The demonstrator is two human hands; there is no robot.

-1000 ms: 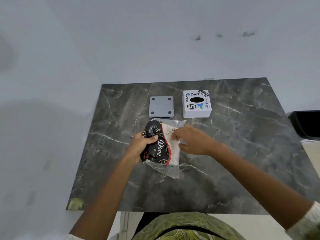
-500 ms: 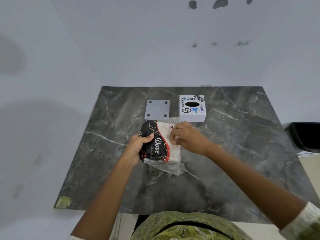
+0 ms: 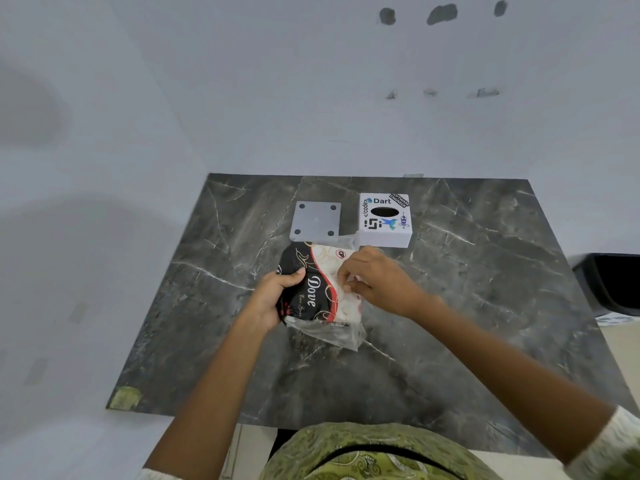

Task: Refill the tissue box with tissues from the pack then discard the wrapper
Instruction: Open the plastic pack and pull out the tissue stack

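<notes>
A tissue pack (image 3: 317,289) in a black, red and cream "Dove" wrapper is held above the middle of the dark marble table (image 3: 485,289). My left hand (image 3: 277,296) grips its black left side. My right hand (image 3: 377,280) pinches the cream right side of the pack with its fingertips. Clear plastic of the wrapper hangs loose below the pack. Behind the hands stands the white tissue box (image 3: 385,220), with stickers and a dark oval slot on top. Its flat grey base plate (image 3: 317,220) lies apart to the left of the box.
A black bin (image 3: 613,282) stands off the table's right edge. White walls close the table in at the back and left. A patch of yellowish tape (image 3: 125,398) marks the table's near left corner.
The camera view has tilted, so the table sits lower in the frame. Both hands keep their hold on the pack; my right fingers have worked slightly along its cream side.
</notes>
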